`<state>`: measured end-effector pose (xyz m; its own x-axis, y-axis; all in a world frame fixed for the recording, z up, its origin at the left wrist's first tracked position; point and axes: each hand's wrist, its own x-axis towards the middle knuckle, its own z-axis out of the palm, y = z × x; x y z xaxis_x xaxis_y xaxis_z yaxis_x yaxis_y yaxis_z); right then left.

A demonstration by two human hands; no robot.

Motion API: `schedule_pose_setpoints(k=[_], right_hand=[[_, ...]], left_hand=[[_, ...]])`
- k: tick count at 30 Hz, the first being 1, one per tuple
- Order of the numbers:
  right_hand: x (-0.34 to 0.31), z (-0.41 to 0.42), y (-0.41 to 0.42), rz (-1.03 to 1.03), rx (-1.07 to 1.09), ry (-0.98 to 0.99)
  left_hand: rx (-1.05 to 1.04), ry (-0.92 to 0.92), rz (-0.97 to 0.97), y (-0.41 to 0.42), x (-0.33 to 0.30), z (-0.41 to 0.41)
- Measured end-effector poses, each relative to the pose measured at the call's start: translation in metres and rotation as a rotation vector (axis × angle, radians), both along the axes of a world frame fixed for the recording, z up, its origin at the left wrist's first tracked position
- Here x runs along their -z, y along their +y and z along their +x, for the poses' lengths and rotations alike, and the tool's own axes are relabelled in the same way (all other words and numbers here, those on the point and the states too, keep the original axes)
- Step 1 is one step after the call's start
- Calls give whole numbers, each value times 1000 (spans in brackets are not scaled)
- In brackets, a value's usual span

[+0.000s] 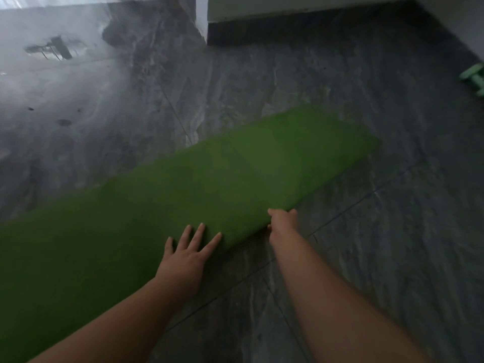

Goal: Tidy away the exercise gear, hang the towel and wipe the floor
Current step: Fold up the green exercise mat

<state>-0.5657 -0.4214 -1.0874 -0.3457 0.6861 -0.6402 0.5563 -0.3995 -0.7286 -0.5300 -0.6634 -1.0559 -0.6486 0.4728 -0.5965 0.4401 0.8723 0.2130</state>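
Flat on the mat, the left hand [187, 254] lies with its fingers straight and spread, pressing down on the near edge of the long green foam exercise mat [162, 195], which is unrolled on the dark grey marble-patterned tile floor [366, 231] and runs from the lower left of the view up toward the right. Just right of it, the right hand [282, 221] has its fingers curled round the mat's near edge and pinches it, close to the near right corner.

Judging by this, the step in hand is the first of the tidying: starting to gather the mat, with nothing yet rolled or folded. The next move probably calls for lifting that gripped edge and turning it over on itself, the left hand shifting from pressing to guiding so the roll starts straight. A slanted start would likely give a crooked roll.

The mat's far short end lies free on bare floor, well apart from the white wall base [288, 11] at the top. Open tile lies on both long sides, so there is room to roll toward that far end or to shuffle alongside. At the right edge of the view, well apart from the mat, a pale green dumbbell [474, 78] lies on the floor, still to be put away. No towel is in sight.
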Motion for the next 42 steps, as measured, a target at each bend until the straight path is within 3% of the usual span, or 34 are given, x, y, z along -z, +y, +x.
schedule_pose_setpoints(k=[8,15,21,25,30,39,42], right_hand=[[6,36,43,-213,10,166],[-12,14,65,-335,96,228],[-11,-10,92,-264,183,256],[-36,-19,88,-45,142,277],[-66,-5,56,279,-73,226],[-79,43,-14,568,-721,-8],[-56,58,-39,760,-1018,158]], left_hand=[[-6,-27,-44,15,18,14],[-57,161,185,21,4,7],[-79,265,268,12,-9,-14],[-59,321,273,2,-10,-22],[-104,365,256,-16,-22,-33],[-222,119,-43,-109,-23,0],[-292,69,-29,-139,-16,21]])
